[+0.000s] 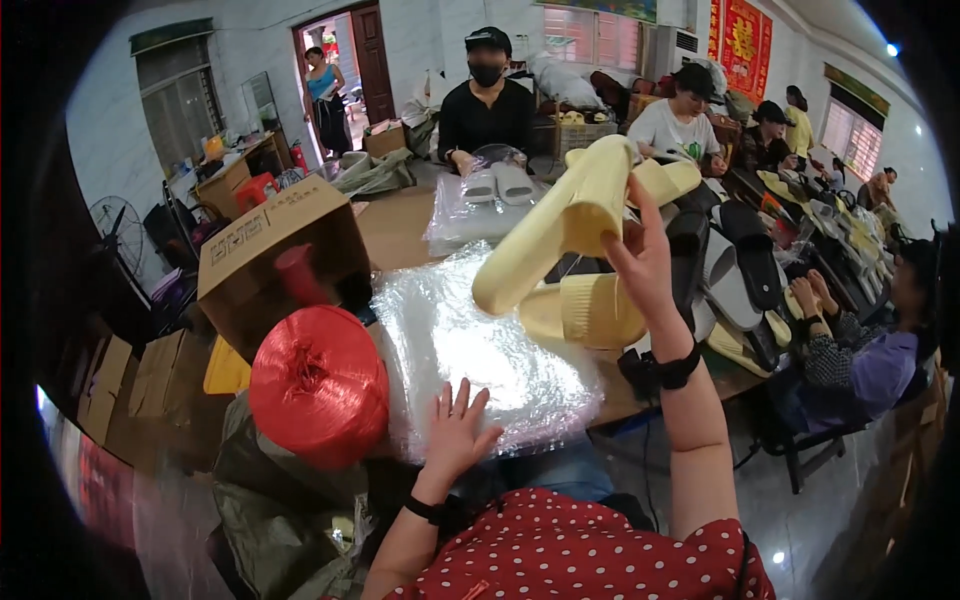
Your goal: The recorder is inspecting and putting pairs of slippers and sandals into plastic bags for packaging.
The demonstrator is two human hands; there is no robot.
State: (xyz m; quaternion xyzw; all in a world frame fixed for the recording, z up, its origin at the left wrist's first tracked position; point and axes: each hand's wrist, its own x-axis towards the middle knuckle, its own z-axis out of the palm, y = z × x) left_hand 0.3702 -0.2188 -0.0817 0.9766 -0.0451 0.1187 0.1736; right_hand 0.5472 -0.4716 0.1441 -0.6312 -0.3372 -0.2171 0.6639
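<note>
My right hand is raised over the table, thumb and fingers closed on the side of a pale yellow slide slipper that is tilted up. Under it, another yellow slipper lies beside the stack of clear plastic bags. My left hand rests on the near part of these shiny bags, fingers spread, with nothing in it. A large roll of red plastic twine stands just left of the bags.
A cardboard box sits at the table's left. Black, grey and yellow slippers are heaped along the right. Across the table, a masked person handles white slippers on plastic bags. Other people sit along the right side.
</note>
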